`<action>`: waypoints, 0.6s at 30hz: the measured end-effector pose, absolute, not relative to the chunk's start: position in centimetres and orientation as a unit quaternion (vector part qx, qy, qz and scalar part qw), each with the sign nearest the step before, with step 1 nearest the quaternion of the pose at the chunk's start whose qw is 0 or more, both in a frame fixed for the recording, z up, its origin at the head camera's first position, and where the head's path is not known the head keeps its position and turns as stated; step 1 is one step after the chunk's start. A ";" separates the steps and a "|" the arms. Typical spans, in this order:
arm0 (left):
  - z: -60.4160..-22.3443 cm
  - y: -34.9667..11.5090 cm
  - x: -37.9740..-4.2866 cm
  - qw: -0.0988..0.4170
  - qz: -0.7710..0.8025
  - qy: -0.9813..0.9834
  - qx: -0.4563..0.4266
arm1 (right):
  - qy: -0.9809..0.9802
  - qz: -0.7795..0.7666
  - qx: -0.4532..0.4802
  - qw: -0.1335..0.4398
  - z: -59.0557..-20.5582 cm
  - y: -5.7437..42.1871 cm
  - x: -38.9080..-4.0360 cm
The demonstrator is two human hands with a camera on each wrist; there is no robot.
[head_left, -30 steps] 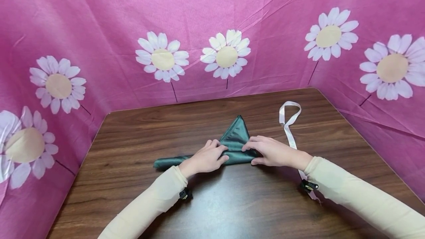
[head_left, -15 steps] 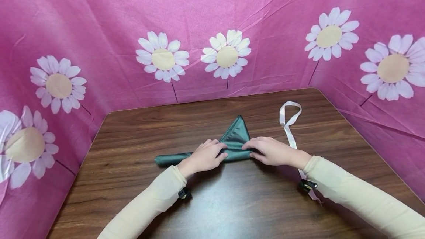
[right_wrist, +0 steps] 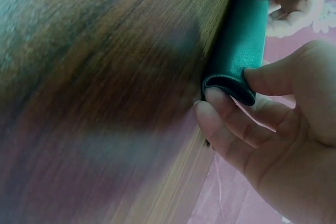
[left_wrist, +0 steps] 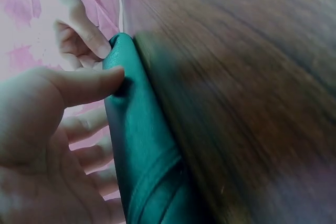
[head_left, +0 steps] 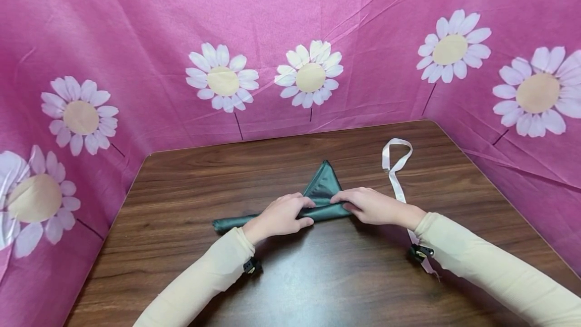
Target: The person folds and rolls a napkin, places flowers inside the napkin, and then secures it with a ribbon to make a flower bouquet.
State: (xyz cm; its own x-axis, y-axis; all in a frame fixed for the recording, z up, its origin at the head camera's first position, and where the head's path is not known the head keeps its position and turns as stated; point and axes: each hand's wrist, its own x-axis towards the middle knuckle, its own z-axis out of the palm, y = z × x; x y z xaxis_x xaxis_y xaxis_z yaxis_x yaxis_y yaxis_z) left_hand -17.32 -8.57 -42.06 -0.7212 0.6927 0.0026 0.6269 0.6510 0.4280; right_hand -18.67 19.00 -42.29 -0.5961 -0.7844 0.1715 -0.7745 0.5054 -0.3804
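A dark green satin cloth napkin [head_left: 323, 185] lies on the table, rolled along its near side into a long tube that reaches left. Its unrolled part is a triangle pointing away from me. My left hand [head_left: 281, 214] grips the middle of the roll, thumb on the near side and fingers over the far side. At the right end, my right hand [head_left: 376, 206] pinches the roll between thumb and fingers. In the right wrist view the roll's hollow open end [right_wrist: 231, 86] shows beside the right fingertips. In the left wrist view the left thumb presses the roll [left_wrist: 139, 114].
A white ribbon [head_left: 397, 175] lies looped on the right of the brown wooden table [head_left: 218, 180], running under the right forearm. Pink fabric [head_left: 263, 9] with printed daisies hangs around the table's back and sides. Both wrists wear small black cameras [head_left: 422, 253].
The roll has turned slightly under both hands, and the triangle has become a little shorter. The right thumb has shifted up against the roll's end. The ribbon has stayed in place.
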 end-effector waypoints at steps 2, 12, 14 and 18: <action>-42.1 -8.5 -17.3 0.085 0.201 0.904 0.368 | 0.866 -0.215 -0.452 0.010 -42.4 19.0 -18.7; -41.9 -8.2 -17.3 0.123 0.201 0.901 0.364 | 0.867 -0.222 -0.445 0.013 -43.0 19.1 -18.8; -41.9 -8.2 -17.3 0.128 0.197 0.901 0.365 | 0.867 -0.221 -0.446 0.019 -43.0 19.1 -18.8; -42.0 -8.3 -17.5 0.137 0.193 0.900 0.367 | 0.864 -0.221 -0.451 0.032 -42.9 19.0 -18.6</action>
